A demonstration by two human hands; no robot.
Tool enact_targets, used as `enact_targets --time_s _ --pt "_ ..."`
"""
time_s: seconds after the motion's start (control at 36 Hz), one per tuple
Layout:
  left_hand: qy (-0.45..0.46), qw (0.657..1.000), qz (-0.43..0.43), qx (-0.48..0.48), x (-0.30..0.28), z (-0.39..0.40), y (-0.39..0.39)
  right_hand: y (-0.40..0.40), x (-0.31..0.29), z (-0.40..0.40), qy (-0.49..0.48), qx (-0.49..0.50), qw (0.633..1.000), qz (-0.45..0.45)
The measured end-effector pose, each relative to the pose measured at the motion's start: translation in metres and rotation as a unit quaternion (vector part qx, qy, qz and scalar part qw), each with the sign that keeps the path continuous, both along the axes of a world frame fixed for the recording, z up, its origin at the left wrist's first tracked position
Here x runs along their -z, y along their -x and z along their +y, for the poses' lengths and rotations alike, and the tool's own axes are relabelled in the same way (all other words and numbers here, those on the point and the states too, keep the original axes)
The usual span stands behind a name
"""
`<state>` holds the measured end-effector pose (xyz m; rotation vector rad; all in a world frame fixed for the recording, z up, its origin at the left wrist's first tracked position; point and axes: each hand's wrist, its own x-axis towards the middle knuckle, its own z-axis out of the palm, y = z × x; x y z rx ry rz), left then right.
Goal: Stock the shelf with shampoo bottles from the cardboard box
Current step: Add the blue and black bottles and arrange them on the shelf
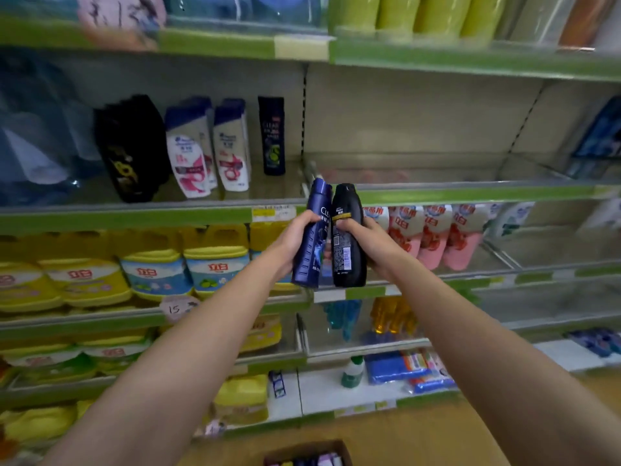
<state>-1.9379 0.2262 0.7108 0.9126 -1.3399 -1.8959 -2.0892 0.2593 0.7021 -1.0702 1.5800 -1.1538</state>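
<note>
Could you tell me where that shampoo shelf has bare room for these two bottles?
The shelf is bare right of the slotted upright, up to the blue packs. Left of it is crowded: dark bottle, white bottles, black bottles.

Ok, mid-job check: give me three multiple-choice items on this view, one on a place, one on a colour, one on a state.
1. Where is the cardboard box?
A. on the top shelf
B. on the floor, bottom of view
C. under the left arm

2. What colour is the bottle in the left hand?
A. blue
B. yellow
C. pink

3. What is the right hand doing?
A. hanging open
B. pressing a shelf
C. gripping the black bottle

Answers: 1 B, it sits below the shelves; 2 A, the blue bottle is in that grip; 3 C, fingers curl round it.
</note>
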Motion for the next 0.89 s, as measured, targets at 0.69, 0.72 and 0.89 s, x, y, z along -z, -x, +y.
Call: enact_targets --time_s 0.69,0.72,0.89 --pt "0.110 0.982 -0.057 -0.142 -0.067 -0.053 -0.099 -0.100 -0.097 -0.044 -0.007 -0.241 0.970 0.030" --pt "0.110 0.981 -0.050 -0.150 -0.068 -0.054 -0.107 -0.106 -0.098 -0.047 0.000 -0.244 0.969 0.029" --pt "0.129 0.972 -0.037 -0.193 -0.072 -0.063 -0.155 -0.150 -0.090 -0.071 0.051 -0.259 0.963 0.057"
